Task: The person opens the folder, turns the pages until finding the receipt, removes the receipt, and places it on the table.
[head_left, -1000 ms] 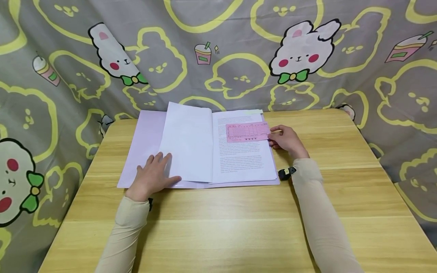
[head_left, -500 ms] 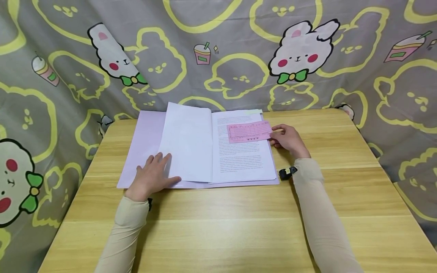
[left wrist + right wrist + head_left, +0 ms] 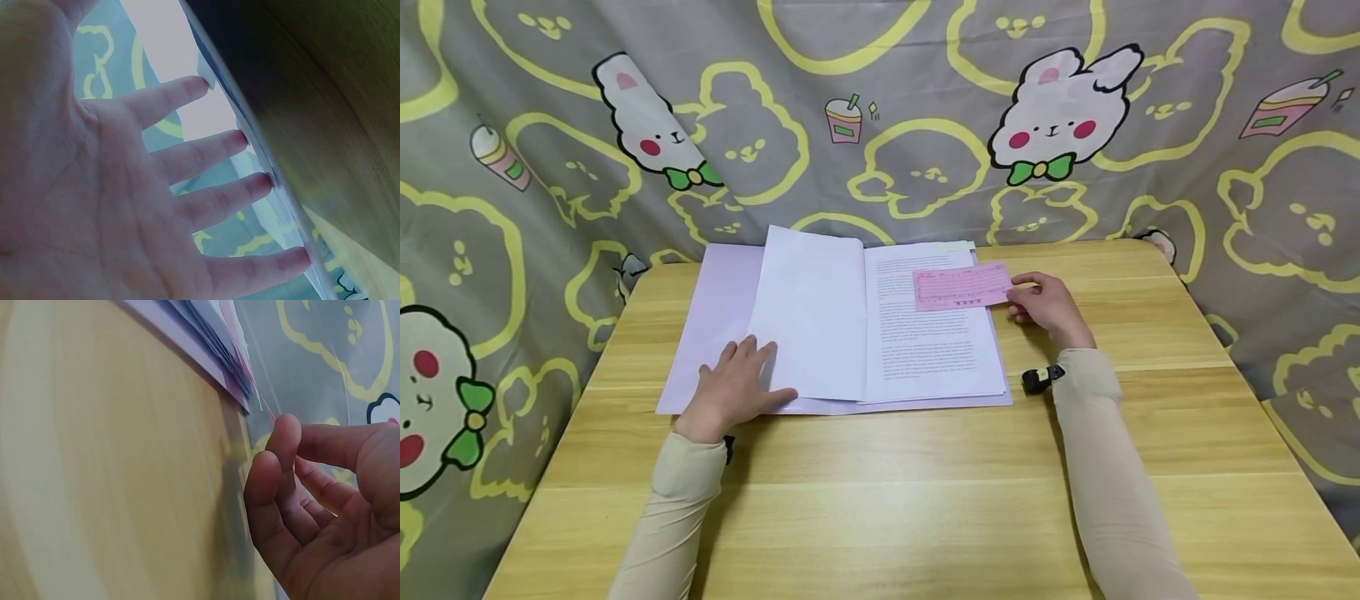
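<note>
In the head view, a lilac folder (image 3: 718, 312) lies open near the far edge of the desk (image 3: 880, 492), about midway between its far corners. Inside, a blank white page (image 3: 816, 325) is turned toward the desk's left edge, its far corner reaching past the folder's top. Beside it, toward the desk's right edge, is a page of printed text (image 3: 925, 358) with a pale green tab (image 3: 955, 246) at its far corner. A pink printed slip (image 3: 961, 286) lies slightly aslant over the upper part of the text; its outer end passes the page's side, over the desk. The right hand (image 3: 1051, 308) pinches that end between thumb and finger. The left hand (image 3: 733, 383) rests with fingers spread across the lilac cover and the blank page. Both sleeves (image 3: 1112, 483) are beige, and a patterned grey curtain (image 3: 917, 75) hangs behind the far edge.

In the left wrist view, the palm faces the camera; four fingers (image 3: 212, 206) stand straight and apart, tips at the folder and its paper, gripping nothing.

In the right wrist view, the slip's thin pink edge runs past the folder's layered pages (image 3: 215, 353) to the pinching fingertips (image 3: 287, 432).
</note>
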{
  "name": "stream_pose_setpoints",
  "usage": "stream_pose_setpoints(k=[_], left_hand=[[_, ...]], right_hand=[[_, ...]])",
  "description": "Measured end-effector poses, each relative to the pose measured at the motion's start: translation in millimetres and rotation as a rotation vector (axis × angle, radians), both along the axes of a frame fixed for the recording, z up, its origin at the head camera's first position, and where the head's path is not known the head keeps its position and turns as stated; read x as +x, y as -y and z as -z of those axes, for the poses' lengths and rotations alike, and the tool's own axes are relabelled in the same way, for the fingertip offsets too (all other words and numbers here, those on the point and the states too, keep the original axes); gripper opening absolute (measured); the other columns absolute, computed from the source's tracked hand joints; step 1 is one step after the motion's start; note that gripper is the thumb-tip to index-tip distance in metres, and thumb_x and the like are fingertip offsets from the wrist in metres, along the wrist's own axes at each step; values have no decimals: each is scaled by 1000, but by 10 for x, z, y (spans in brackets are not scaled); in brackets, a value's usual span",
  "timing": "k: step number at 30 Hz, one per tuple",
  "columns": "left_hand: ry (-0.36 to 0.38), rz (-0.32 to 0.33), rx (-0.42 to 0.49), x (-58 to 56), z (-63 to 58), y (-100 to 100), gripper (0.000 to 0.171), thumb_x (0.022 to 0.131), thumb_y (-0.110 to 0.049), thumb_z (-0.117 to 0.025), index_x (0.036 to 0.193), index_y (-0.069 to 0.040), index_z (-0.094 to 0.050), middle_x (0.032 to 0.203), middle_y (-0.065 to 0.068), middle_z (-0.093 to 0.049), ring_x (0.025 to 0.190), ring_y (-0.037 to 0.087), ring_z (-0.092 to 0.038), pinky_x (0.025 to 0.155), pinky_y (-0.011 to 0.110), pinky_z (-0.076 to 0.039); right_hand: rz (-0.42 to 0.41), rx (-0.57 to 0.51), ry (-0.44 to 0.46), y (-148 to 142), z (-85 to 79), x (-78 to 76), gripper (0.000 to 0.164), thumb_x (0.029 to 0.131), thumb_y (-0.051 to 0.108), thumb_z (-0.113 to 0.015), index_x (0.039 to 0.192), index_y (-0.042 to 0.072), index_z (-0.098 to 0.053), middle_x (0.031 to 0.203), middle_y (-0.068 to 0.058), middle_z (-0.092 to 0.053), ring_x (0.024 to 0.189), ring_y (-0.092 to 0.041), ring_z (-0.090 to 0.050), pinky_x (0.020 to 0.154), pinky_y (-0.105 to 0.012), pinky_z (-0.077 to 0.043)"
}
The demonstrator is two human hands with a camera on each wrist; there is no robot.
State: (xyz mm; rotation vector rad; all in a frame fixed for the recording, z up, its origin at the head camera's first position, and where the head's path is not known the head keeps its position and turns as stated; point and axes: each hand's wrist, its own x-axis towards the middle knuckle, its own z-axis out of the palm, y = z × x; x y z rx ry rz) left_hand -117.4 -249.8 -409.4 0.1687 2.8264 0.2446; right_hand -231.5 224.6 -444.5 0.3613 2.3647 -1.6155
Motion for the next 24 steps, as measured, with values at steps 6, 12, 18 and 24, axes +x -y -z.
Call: stream_pose_setpoints(k=[6, 12, 18, 24], left_hand=[[-3, 5, -9, -1, 0, -2, 92, 88, -59, -71, 156, -5, -40, 161, 31, -29, 147, 55, -24, 100, 87, -25], [-2, 8, -12, -2, 1, 4, 92, 88, -59, -70, 156, -5, -40, 161, 32, -28, 146, 55, -24, 101, 86, -26], [0, 10, -16, -4, -2, 2, 92, 89, -59, -70, 156, -5, -40, 161, 32, -28, 147, 55, -24, 101, 86, -26], [-3, 13, -20, 0, -10, 1, 92, 88, -59, -70, 156, -5, -40, 160, 32, -29, 146, 55, -25, 100, 86, -26]], right_hand=[[14, -5, -8, -99, -16, 27, 45, 105, 19, -58, 145, 3, -49, 95, -3, -63, 74, -9, -67, 69, -24, -59], [26, -33, -19, -210, -21, 54, 46, 105, 20, -58, 146, 1, -48, 92, -1, -64, 75, -8, -67, 70, -24, -59], [48, -45, -21, -292, -35, 78, 47, 105, 20, -57, 147, 2, -46, 92, -1, -64, 74, -7, -67, 70, -24, -60], [57, -55, -37, -359, -59, 95, 47, 106, 19, -56, 148, 2, -46, 96, -3, -65, 75, -5, -66, 72, -25, -60]])
